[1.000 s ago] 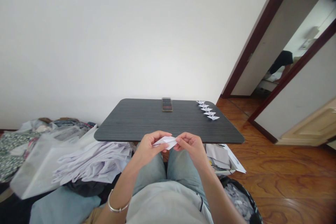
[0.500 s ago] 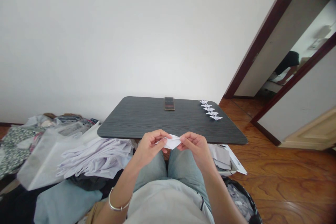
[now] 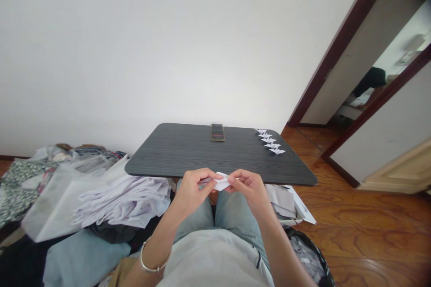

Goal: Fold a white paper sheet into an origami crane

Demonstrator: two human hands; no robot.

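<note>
A small folded piece of white paper (image 3: 221,183) is held between both hands, over my lap at the table's near edge. My left hand (image 3: 197,184) pinches its left end between thumb and fingers. On the right end, my right hand (image 3: 245,184) grips it with thumb and forefinger. Parts of the paper are hidden behind the fingers. Several white folded paper cranes (image 3: 270,141) stand in a slanting row on the right of the dark table (image 3: 188,152).
A phone (image 3: 217,132) lies at the table's back edge. Heaped clothes (image 3: 124,202) and a clear plastic bag (image 3: 54,202) are at the left. Below right are a box of papers (image 3: 283,202) and a black-lined bin (image 3: 310,255). A person (image 3: 372,81) shows through the doorway.
My hands have drawn slightly closer together on the paper, and less of it shows between them. The person beyond the doorway has shifted a little. The cranes and phone stay put.
</note>
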